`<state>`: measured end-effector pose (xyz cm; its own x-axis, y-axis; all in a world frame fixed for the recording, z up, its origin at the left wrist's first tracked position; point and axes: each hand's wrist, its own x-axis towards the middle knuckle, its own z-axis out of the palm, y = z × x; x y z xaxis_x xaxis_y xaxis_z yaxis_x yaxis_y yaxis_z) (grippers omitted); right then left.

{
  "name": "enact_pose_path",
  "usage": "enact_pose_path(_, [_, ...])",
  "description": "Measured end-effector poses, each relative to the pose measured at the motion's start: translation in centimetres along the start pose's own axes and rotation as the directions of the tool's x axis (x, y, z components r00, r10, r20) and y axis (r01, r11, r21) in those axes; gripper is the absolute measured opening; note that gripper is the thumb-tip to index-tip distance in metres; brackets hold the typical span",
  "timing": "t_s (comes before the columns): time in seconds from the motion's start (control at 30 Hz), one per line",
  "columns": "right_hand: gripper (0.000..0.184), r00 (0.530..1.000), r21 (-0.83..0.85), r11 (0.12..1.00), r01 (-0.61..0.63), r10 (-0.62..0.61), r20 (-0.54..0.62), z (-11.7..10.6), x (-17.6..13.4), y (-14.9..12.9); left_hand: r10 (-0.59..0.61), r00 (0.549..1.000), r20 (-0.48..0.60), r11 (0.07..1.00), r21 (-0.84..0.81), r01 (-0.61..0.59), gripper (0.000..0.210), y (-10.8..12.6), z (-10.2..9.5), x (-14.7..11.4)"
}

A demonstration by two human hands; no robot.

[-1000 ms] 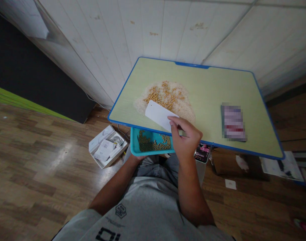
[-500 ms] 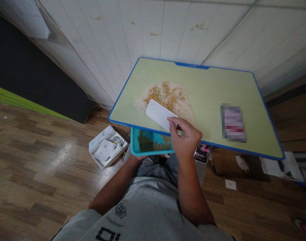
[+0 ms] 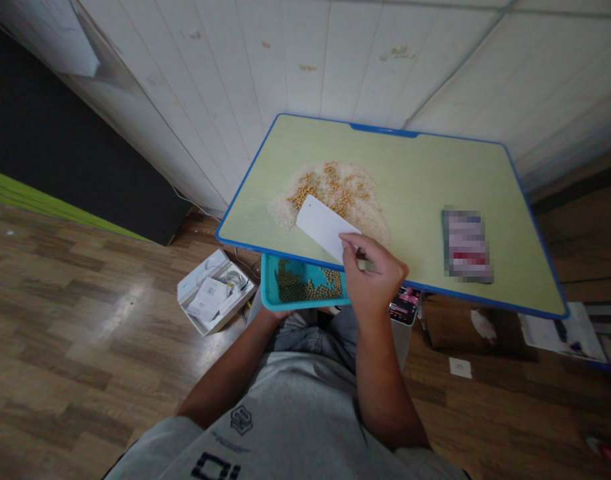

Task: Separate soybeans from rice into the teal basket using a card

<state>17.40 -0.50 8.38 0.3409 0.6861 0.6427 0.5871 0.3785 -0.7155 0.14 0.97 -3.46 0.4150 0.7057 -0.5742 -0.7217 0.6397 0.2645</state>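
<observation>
My right hand (image 3: pixel 375 270) pinches the near right end of a flat white plastic card (image 3: pixel 323 225) between thumb and fingers. The card slants over the near side of a heap of white rice grains (image 3: pixel 368 217) with yellow soybeans (image 3: pixel 303 193) on top. Just below the table's near edge is a teal tray (image 3: pixel 270 287) holding soybeans and small dark green beans (image 3: pixel 291 291). My left hand (image 3: pixel 281 315) is under the tray's near side, supporting it; its fingers are hidden.
The pale green table (image 3: pixel 425 173) has a blue rim and stands against a white panelled wall. A pixelated flat object (image 3: pixel 468 245) lies on its right side. A phone (image 3: pixel 403 305) lies below the near edge. On the floor sits an open white box (image 3: pixel 215 297) with papers and cables.
My right hand and the white card have shifted slightly to the right. The tray and my left arm look unmoved, and the heap is much the same.
</observation>
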Motion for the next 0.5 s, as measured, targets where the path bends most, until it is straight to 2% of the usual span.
enact_pose_path(0.13, [0.022, 1.0, -0.003, 1.0, -0.017, 0.017, -0.006, 0.0, 0.0, 0.0, 0.001, 0.998, -0.056, 1.0, -0.02, -0.002, 0.077, 0.0, 0.9, -0.5])
enact_pose_path(0.27, [0.021, 0.999, -0.009, 0.999, -0.034, 0.034, -0.016, 0.0, 0.0, 0.0, -0.008, 1.0, 0.01, 1.0, -0.004, 0.008, 0.076, 0.0, 1.4, -1.0])
enact_pose_path(0.37, [0.021, 0.998, -0.021, 0.998, -0.052, 0.052, -0.027, 0.1, 0.1, 0.1, -0.005, 1.0, 0.016, 1.0, 0.015, 0.005, 0.076, 0.0, 1.4, -1.0])
enact_pose_path(0.5, [0.021, 0.997, -0.04, 0.997, -0.066, 0.065, -0.029, 0.1, 0.0, 0.2, 0.025, 0.993, 0.115, 0.997, 0.071, -0.034, 0.083, -0.1, 1.1, -0.9])
